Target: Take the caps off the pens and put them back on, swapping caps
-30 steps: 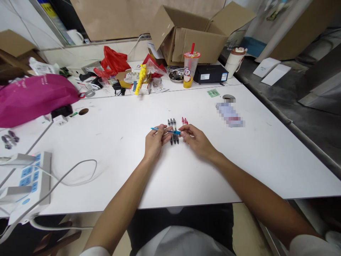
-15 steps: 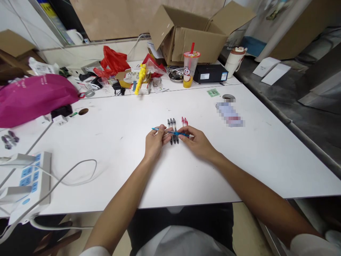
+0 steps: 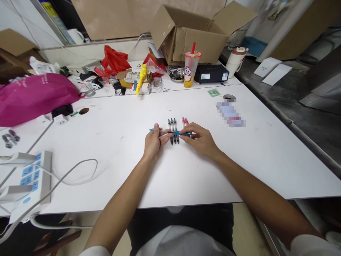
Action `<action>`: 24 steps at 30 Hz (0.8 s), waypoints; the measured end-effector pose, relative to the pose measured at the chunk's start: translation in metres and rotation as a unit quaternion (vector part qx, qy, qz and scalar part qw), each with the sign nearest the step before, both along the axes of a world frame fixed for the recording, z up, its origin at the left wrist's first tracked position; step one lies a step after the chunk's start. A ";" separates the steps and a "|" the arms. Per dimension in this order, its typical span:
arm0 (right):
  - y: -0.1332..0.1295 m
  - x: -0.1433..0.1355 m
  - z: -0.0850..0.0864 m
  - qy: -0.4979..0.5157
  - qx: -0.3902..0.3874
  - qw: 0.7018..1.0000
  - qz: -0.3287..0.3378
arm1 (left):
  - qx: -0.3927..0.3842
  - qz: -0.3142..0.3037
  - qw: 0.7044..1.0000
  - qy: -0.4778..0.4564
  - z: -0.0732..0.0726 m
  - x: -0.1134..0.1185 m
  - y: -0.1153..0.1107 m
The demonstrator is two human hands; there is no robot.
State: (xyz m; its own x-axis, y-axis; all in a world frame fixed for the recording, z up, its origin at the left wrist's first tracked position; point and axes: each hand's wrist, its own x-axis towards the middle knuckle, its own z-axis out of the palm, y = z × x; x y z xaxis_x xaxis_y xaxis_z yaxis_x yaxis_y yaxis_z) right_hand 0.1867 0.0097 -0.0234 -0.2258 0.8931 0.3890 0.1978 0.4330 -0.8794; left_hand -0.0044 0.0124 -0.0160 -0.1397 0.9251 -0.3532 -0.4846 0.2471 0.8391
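My left hand [image 3: 153,144] pinches a thin clear pen part with a blue tip [image 3: 151,129], and a white stick-like piece shows below its thumb. Fingers closed, my right hand [image 3: 201,140] grips a blue pen barrel [image 3: 183,133] that points left toward my left hand. Whether the two parts touch is too small to tell. Under and between the hands, three black pens [image 3: 174,138] lie side by side on the white table. Two red pens [image 3: 185,121] lie just beyond my right hand, which partly covers them.
A power strip [image 3: 39,177] with a looping cable lies at the left. Along the back are a pink bag [image 3: 39,94], a red plastic bag [image 3: 114,60], a drink cup [image 3: 190,69], a black box [image 3: 211,73] and an open carton [image 3: 197,44]. A tape roll [image 3: 229,97] is at the right.
My right hand has shifted slightly right with the blue barrel. My left hand has moved slightly left, its thumb a little higher.
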 end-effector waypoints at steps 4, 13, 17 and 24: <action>0.002 0.004 0.006 0.034 -0.043 0.998 -0.038 | -0.001 0.016 1.000 -0.015 0.001 -0.004 0.003; 0.013 0.022 0.013 0.130 -0.102 0.985 -0.055 | 0.039 0.055 0.997 0.027 0.004 -0.012 0.003; 0.012 0.015 0.004 0.070 -0.136 0.988 -0.014 | 0.056 0.051 0.995 0.069 0.007 -0.008 -0.001; 0.001 -0.001 -0.005 -0.013 -0.119 0.992 -0.027 | 0.078 0.034 0.992 0.095 0.003 -0.004 -0.002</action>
State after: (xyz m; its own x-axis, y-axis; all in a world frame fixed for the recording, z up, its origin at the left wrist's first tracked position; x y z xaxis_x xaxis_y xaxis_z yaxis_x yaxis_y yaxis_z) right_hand 0.1855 0.0106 -0.0280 -0.1830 0.9699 0.1609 0.2383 0.2025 -0.9498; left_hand -0.0081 0.0102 -0.0131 -0.2535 0.9525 -0.1687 -0.3259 0.0801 0.9420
